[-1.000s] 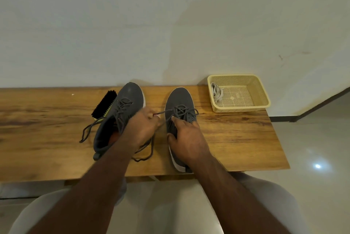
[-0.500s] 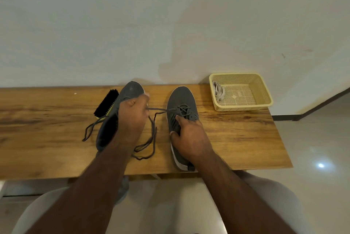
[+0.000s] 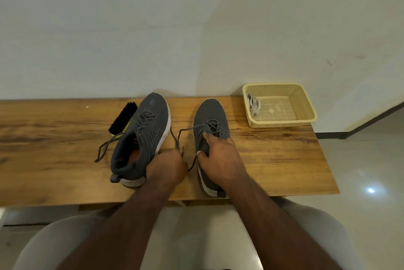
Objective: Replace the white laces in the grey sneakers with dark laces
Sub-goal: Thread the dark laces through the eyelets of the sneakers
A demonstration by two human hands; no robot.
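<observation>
Left sneaker: the grey knit sneaker with a white sole on the left stands on the wooden tabletop, already threaded with a dark grey lace; one loose end trails off over the wood to its left, untied.
Right sneaker: the matching grey sneaker on the right stands beside it, also carrying a dark lace across its upper eyelets, with a free strand looping out into the gap between the shoes.
Left hand: the left hand is clenched in that gap, pinching the loose strand of the right shoe's lace.
Right hand: the right hand presses down on the right sneaker near its collar, fingers spread over the upper and thumb at the side, steadying it.
Old laces: a bundle of white flat laces lies in the pale yellow perforated plastic basket, well apart from the shoes.
Other item: a black-bristled shoe brush lies against the left sneaker's far side.
Progress: late stage, by the look of it; white laces are out and dark ones in.
Remaining: likely drawing the right lace snug and tying both shoes.
</observation>
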